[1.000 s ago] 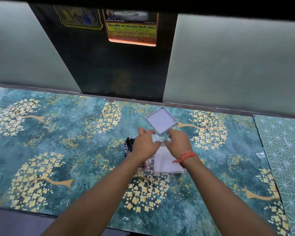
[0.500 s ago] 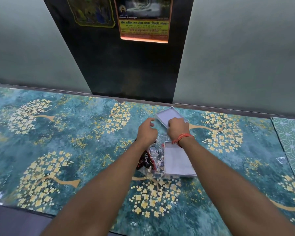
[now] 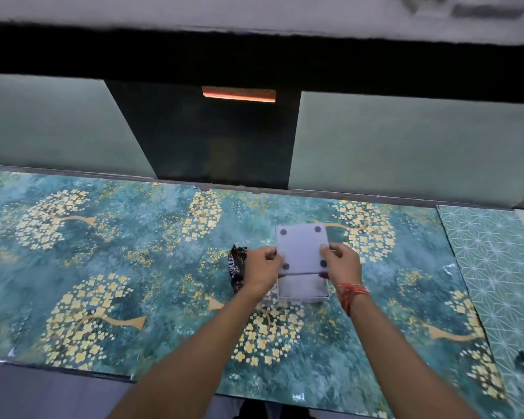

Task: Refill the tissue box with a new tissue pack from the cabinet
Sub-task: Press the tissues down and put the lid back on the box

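Observation:
A pale grey square panel with dark round pads at its corners (image 3: 301, 247) is held just above the open white tissue box (image 3: 303, 288) on the table. My left hand (image 3: 262, 269) pinches the panel's left edge. At the panel's right edge my right hand (image 3: 342, 264) grips it; an orange thread is tied round that wrist. A crumpled dark printed wrapper (image 3: 238, 269) lies against the box's left side, partly hidden by my left hand. What the box holds is hidden by the panel.
The table (image 3: 103, 267) wears a teal cover with gold tree prints; a green geometric mat (image 3: 496, 267) lies at the right. Frosted glass panels (image 3: 406, 146) and a dark panel (image 3: 212, 140) stand behind the table's far edge.
Both hands reached for the square panel lying behind the box, lifted it and turned it over, and now hold it over the open box. The view tilted up, then down.

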